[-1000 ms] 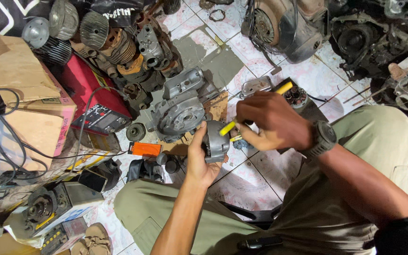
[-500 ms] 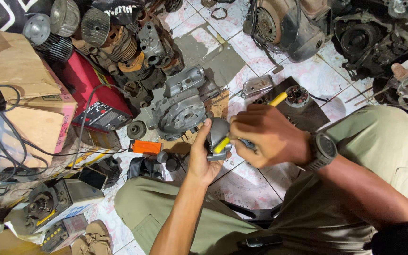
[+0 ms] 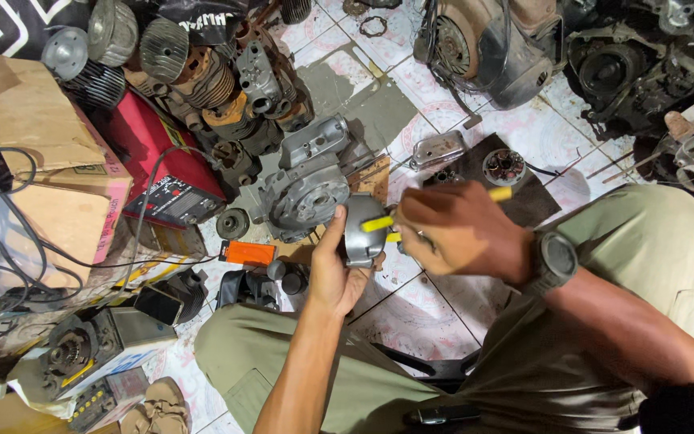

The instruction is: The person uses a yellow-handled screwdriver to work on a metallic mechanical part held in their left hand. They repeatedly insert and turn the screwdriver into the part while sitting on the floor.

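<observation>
Shifted since half a second ago, the yellow-handled tool (image 3: 379, 223) now lies more level across the grey metal cover (image 3: 361, 229) — the right hand (image 3: 458, 231) is clenched around it, fingers together. Cupping the cover from below, the left hand (image 3: 332, 273) has fingers curled on its edge, above the tiled floor (image 3: 411, 309), near the engine casing (image 3: 303, 189) — engine parts crowd round.

Engine cover (image 3: 361, 229) in left hand (image 3: 332, 273): dull grey cast metal, smooth. Tool (image 3: 379, 223) in right hand (image 3: 455, 229): glossy yellow plastic. Floor tiles (image 3: 411, 309): glazed ceramic, dirty. Box (image 3: 38, 153): matt brown cardboard.
</observation>
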